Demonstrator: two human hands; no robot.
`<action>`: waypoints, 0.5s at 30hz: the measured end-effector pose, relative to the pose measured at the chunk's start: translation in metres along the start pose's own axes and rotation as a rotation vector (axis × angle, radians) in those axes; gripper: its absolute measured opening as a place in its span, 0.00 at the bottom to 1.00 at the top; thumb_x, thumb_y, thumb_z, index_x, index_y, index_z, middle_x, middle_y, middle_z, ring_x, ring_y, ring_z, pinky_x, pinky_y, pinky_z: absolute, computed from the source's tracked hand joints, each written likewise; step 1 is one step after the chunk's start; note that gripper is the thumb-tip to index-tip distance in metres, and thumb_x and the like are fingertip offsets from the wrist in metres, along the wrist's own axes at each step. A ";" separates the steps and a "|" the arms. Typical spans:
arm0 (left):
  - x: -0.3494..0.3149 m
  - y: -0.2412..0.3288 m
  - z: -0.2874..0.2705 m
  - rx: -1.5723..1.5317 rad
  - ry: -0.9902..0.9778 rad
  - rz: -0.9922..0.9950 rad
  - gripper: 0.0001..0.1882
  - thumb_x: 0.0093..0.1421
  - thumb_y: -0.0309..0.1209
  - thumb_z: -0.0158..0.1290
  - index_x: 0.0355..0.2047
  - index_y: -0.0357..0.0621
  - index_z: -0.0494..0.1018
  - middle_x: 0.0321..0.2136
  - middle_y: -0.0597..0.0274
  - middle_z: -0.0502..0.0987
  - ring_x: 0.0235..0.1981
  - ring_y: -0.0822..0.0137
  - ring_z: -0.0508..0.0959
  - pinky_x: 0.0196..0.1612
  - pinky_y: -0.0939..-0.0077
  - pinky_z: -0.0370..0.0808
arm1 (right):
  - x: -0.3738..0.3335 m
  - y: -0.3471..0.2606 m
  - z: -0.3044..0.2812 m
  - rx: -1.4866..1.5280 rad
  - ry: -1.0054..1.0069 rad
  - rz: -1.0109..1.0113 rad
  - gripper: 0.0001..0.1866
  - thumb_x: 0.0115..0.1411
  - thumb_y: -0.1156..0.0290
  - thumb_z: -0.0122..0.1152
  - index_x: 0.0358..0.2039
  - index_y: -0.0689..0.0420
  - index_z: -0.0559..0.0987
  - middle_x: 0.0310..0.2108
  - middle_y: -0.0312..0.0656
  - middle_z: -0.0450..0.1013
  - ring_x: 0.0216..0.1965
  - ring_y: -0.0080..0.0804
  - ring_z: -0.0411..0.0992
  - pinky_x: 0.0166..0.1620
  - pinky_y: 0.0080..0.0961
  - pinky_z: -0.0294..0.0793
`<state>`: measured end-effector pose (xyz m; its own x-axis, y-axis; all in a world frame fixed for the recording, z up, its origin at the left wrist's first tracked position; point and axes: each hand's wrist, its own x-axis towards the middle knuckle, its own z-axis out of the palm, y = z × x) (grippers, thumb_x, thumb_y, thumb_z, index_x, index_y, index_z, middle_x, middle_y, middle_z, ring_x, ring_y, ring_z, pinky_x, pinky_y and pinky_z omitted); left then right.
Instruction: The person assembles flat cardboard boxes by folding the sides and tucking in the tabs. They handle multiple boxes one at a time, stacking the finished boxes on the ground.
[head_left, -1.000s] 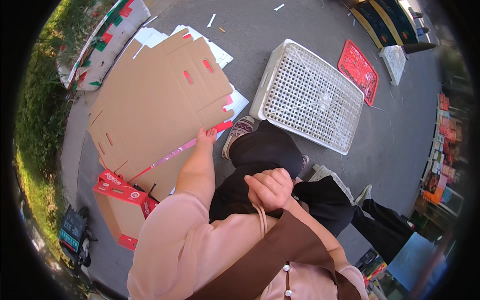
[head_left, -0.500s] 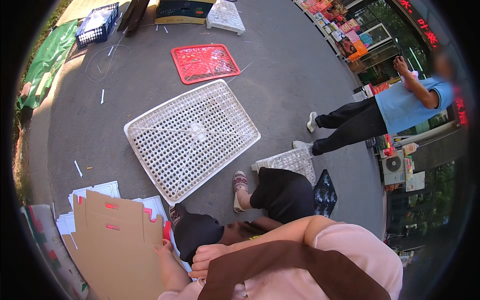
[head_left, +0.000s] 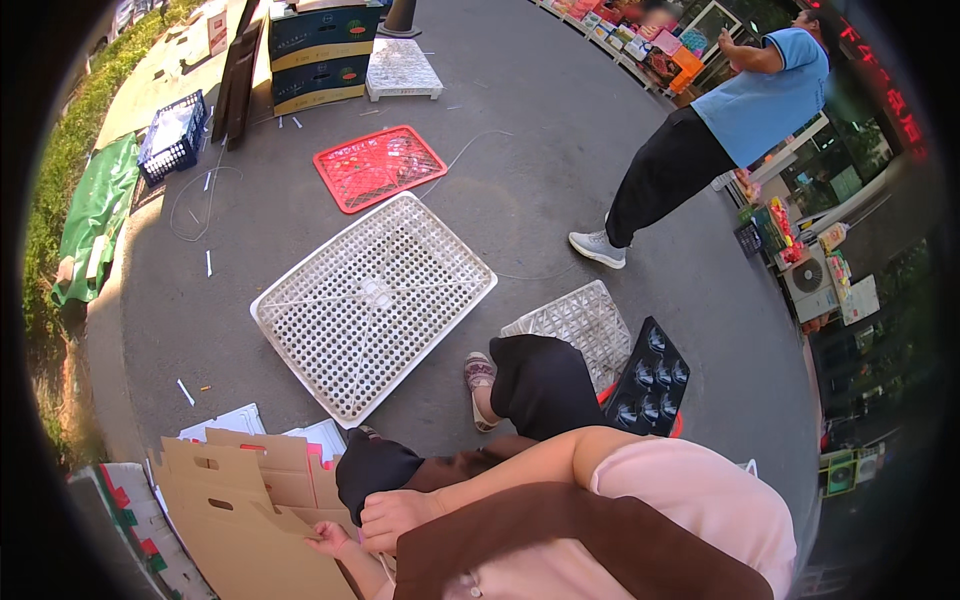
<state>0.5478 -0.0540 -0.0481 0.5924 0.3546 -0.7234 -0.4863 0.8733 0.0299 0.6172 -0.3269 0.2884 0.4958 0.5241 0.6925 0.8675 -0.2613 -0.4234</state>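
A brown cardboard box (head_left: 225, 520), partly folded up with slots cut in its panels, stands at the lower left. My left hand (head_left: 330, 538) pinches a flap at its near right edge. Above my left knee, my right hand (head_left: 392, 517) lies across with its fingers curled together; their tips are hidden, so I cannot make out what they hold, if anything. White printed cardboard sheets (head_left: 325, 438) show behind the box.
A large white perforated crate (head_left: 410, 260) lies ahead, with a red crate (head_left: 380, 168) beyond. Right of my knees are a white slatted stool (head_left: 580, 320) and a black moulded tray (head_left: 650, 385). A person in a blue shirt (head_left: 765, 100) stands right. Stacked boxes (head_left: 320, 85) stand far off.
The box has opened from a flat sheet, its panels now spread apart, with my left hand still at its edge. The view has shifted, and the person in blue has stepped further away.
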 end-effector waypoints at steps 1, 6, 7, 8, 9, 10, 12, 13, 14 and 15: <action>0.006 0.011 0.018 0.000 -0.006 -0.001 0.16 0.59 0.35 0.56 0.45 0.41 0.70 0.29 0.64 0.73 0.24 0.70 0.70 0.28 0.79 0.71 | -0.004 -0.002 0.000 -0.003 -0.005 0.007 0.08 0.47 0.66 0.59 0.25 0.55 0.72 0.21 0.35 0.60 0.25 0.32 0.63 0.28 0.29 0.60; 0.023 0.070 0.115 0.044 -0.320 0.173 0.15 0.59 0.26 0.55 0.46 0.37 0.70 0.30 0.63 0.74 0.27 0.71 0.72 0.31 0.81 0.74 | 0.005 -0.014 -0.007 0.094 -0.036 0.008 0.10 0.44 0.69 0.61 0.28 0.56 0.74 0.23 0.37 0.63 0.28 0.35 0.64 0.32 0.32 0.62; 0.013 0.077 0.141 0.084 -0.380 0.196 0.15 0.59 0.25 0.55 0.46 0.36 0.70 0.31 0.62 0.75 0.28 0.70 0.73 0.32 0.81 0.74 | 0.003 -0.015 -0.007 0.091 -0.073 0.025 0.10 0.44 0.69 0.61 0.29 0.55 0.74 0.24 0.37 0.64 0.29 0.35 0.65 0.34 0.32 0.62; -0.006 0.067 0.166 0.150 -0.446 0.199 0.15 0.58 0.24 0.55 0.46 0.36 0.70 0.32 0.62 0.75 0.28 0.70 0.74 0.32 0.81 0.75 | -0.001 -0.018 -0.011 0.067 -0.060 0.037 0.09 0.44 0.69 0.61 0.28 0.54 0.74 0.24 0.37 0.65 0.30 0.36 0.65 0.33 0.32 0.62; -0.032 0.054 0.192 0.214 -0.515 0.209 0.16 0.58 0.23 0.55 0.47 0.35 0.70 0.32 0.61 0.76 0.29 0.70 0.74 0.33 0.81 0.75 | -0.004 -0.020 -0.014 0.047 -0.046 0.047 0.09 0.43 0.70 0.61 0.27 0.54 0.74 0.24 0.36 0.65 0.31 0.36 0.66 0.33 0.32 0.62; -0.061 0.046 0.215 0.279 -0.584 0.228 0.16 0.58 0.22 0.55 0.47 0.35 0.70 0.33 0.60 0.76 0.30 0.70 0.75 0.33 0.81 0.76 | -0.006 -0.022 -0.016 0.035 -0.031 0.054 0.09 0.43 0.70 0.61 0.27 0.53 0.73 0.25 0.36 0.66 0.31 0.36 0.67 0.33 0.32 0.62; -0.121 0.028 0.249 0.309 -0.650 0.151 0.14 0.61 0.23 0.52 0.48 0.35 0.70 0.36 0.58 0.77 0.32 0.70 0.76 0.32 0.82 0.76 | -0.013 -0.024 -0.020 0.039 -0.015 0.078 0.09 0.43 0.71 0.61 0.28 0.53 0.74 0.27 0.37 0.67 0.33 0.38 0.67 0.35 0.33 0.63; -0.160 0.010 0.260 0.322 -0.709 0.092 0.14 0.62 0.24 0.52 0.48 0.35 0.70 0.36 0.57 0.77 0.32 0.70 0.76 0.32 0.82 0.76 | -0.017 -0.024 -0.023 0.041 -0.008 0.096 0.09 0.44 0.72 0.61 0.28 0.53 0.74 0.28 0.37 0.67 0.34 0.38 0.67 0.35 0.34 0.64; -0.193 -0.006 0.267 0.335 -0.768 0.031 0.13 0.63 0.25 0.51 0.48 0.35 0.70 0.37 0.56 0.77 0.33 0.70 0.76 0.32 0.83 0.76 | -0.020 -0.024 -0.028 0.047 0.010 0.113 0.09 0.45 0.73 0.60 0.29 0.53 0.74 0.30 0.38 0.68 0.35 0.38 0.67 0.37 0.34 0.65; -0.218 -0.021 0.268 0.354 -0.812 -0.046 0.13 0.64 0.26 0.50 0.48 0.35 0.70 0.38 0.56 0.77 0.34 0.70 0.76 0.32 0.83 0.76 | -0.025 -0.023 -0.035 0.044 0.028 0.138 0.08 0.46 0.74 0.60 0.30 0.54 0.74 0.31 0.38 0.68 0.36 0.39 0.67 0.39 0.34 0.66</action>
<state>0.6011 -0.0600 0.2934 0.9448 0.3271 -0.0206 -0.3035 0.8969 0.3216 0.5864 -0.3621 0.3015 0.6115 0.4631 0.6416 0.7888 -0.2932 -0.5402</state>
